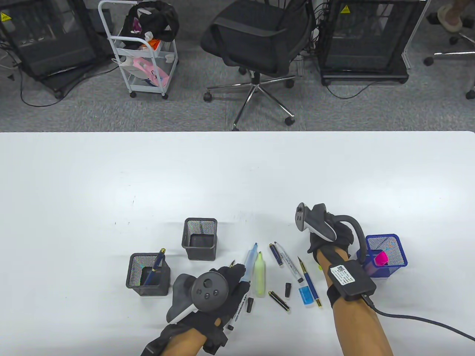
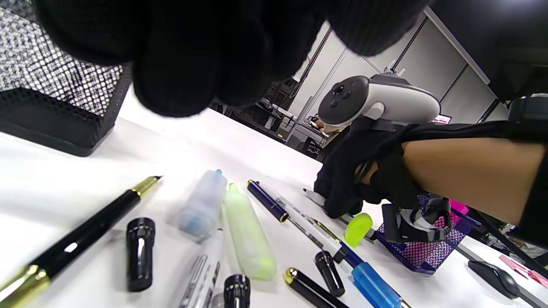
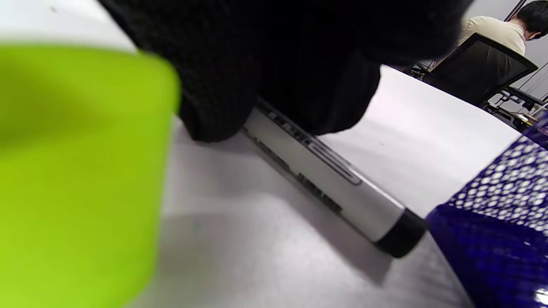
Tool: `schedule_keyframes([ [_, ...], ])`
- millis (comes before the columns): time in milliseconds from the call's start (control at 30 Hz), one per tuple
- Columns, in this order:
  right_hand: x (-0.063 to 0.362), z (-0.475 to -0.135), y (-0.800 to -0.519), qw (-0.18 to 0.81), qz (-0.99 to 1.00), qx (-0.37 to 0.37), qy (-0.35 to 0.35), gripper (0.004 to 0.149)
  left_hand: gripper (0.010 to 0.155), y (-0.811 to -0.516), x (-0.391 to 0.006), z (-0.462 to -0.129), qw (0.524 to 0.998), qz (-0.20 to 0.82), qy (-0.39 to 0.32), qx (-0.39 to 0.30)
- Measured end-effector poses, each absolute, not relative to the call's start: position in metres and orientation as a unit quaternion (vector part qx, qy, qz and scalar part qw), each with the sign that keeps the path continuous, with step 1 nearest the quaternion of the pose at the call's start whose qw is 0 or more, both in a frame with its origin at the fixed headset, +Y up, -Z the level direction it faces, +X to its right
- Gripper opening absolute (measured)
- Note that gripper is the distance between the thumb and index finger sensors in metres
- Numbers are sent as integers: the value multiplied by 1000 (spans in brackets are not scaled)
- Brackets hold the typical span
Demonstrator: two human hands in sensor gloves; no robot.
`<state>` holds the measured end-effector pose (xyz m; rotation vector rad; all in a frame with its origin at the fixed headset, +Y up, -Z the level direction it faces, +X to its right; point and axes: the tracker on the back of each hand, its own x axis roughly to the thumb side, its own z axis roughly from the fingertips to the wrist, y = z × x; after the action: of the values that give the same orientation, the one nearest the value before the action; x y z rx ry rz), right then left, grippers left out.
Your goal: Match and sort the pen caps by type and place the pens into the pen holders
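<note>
My right hand (image 1: pixel 336 239) is down on the table left of the blue mesh holder (image 1: pixel 399 256), which has a pink highlighter (image 1: pixel 381 258) in it. In the right wrist view its fingers (image 3: pixel 214 107) pinch a white marker (image 3: pixel 325 184) that lies flat, with a lime-green cap (image 3: pixel 77 171) close by. My left hand (image 1: pixel 235 272) hovers over a second white marker (image 1: pixel 239 302) and a black fountain pen (image 2: pixel 85 237), fingers (image 2: pixel 192 64) loosely curled and holding nothing. A blue highlighter (image 1: pixel 251 257) and a yellow-green highlighter (image 1: pixel 260 276) lie just ahead of it.
Two black mesh holders stand at the left: one (image 1: pixel 199 238) without pens, one (image 1: pixel 147 274) with a navy pen. Between my hands lie a navy cap (image 1: pixel 274 255), a third white marker (image 1: pixel 291 265), a blue fountain pen (image 1: pixel 310 283), a blue cap (image 1: pixel 306 296) and black caps (image 1: pixel 287 289).
</note>
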<state>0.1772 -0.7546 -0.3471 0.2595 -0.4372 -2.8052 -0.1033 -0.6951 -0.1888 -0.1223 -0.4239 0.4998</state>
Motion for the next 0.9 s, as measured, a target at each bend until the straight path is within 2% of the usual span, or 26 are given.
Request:
schedule_keyframes([
  [100,179,-347,-752,141,-976,85,-142,55,59,-695,-103,-189,945,245,-208,-60],
  [200,176,-343,-736,116,-986,77,-95,56,59,-694,-104,-189,944,248,-208,-56],
  [400,138,-307,-653,0,-999,-14,47,56,62,-694,-106,-190,939,271,-203,-55],
  [533,126,-266,-616,-135,-983,-95,79,57,71,-690,-108,-189,928,307,-206,-40],
  [600,125,-245,-613,-243,-957,-142,69,57,74,-687,-109,-187,919,336,-206,-27],
  [700,125,-222,-621,-375,-911,-168,25,58,75,-684,-108,-184,905,366,-216,-1],
  [900,123,-198,-651,-499,-855,-142,8,59,74,-683,-100,-179,896,371,-243,20],
])
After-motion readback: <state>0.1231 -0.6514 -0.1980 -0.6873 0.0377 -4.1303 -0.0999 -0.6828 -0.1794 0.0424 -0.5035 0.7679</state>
